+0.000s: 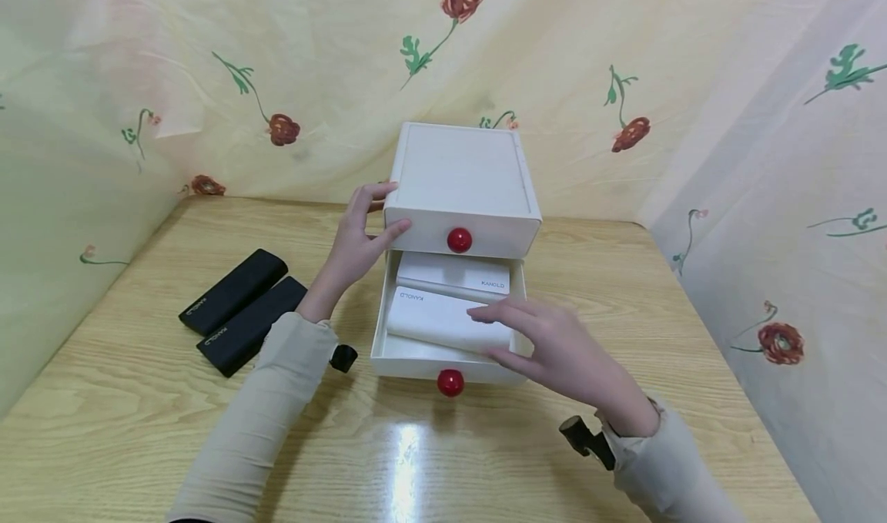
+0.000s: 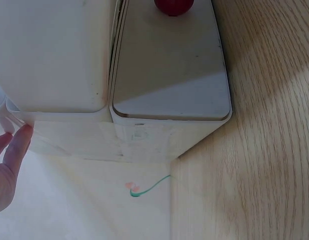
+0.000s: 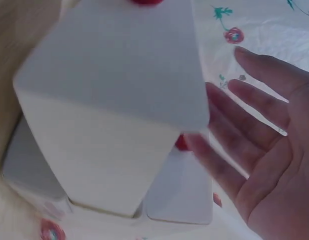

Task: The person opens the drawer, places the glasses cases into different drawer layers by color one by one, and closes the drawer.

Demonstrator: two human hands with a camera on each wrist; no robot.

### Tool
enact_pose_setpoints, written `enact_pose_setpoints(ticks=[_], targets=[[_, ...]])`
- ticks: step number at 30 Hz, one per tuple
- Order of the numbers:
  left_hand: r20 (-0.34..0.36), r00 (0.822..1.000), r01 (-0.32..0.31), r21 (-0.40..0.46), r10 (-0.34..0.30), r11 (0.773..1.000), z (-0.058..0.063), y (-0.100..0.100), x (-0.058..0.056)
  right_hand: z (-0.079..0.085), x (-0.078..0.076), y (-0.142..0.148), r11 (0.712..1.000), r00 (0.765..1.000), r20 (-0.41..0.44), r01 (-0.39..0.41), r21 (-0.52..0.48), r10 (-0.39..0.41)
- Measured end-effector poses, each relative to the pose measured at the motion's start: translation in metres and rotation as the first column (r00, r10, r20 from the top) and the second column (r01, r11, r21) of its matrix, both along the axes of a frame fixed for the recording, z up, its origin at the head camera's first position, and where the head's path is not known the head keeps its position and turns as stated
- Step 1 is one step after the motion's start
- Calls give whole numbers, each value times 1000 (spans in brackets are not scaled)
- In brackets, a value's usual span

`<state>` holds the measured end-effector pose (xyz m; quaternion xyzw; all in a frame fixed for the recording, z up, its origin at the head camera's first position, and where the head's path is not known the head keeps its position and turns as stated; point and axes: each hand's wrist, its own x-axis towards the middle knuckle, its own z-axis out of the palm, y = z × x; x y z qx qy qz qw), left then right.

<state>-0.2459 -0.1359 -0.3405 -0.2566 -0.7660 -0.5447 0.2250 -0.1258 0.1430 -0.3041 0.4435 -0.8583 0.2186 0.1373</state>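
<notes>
A white two-drawer box (image 1: 463, 172) with red knobs stands at the back of the table. Its lower drawer (image 1: 443, 369) is pulled out; the upper one is closed. Inside lie two white rounded slabs marked KANOLD, the front one (image 1: 436, 319) slightly askew, the rear one (image 1: 450, 271) partly under the upper drawer. My left hand (image 1: 356, 242) rests at the box's upper left corner, thumb on the front face and fingers along the side. My right hand (image 1: 561, 346), slightly blurred, hovers over the drawer's right side with fingers spread and nothing held.
Two black slabs, one (image 1: 234, 292) beside the other (image 1: 252, 326), lie on the wooden table (image 1: 138, 400) to the left, close to my left forearm. A flowered cloth (image 1: 333, 84) hangs behind the box and along both sides.
</notes>
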Motion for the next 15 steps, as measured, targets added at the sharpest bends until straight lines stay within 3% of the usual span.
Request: enact_pose_setpoints(ticks=[5,15], targets=[[0,1000,0,3,0,1000,0,0,0,-3,8,2,985,983,146,-94,-145,115],[0,1000,0,3,0,1000,0,0,0,-15,18,2,967,961,204,-144,-210,187]])
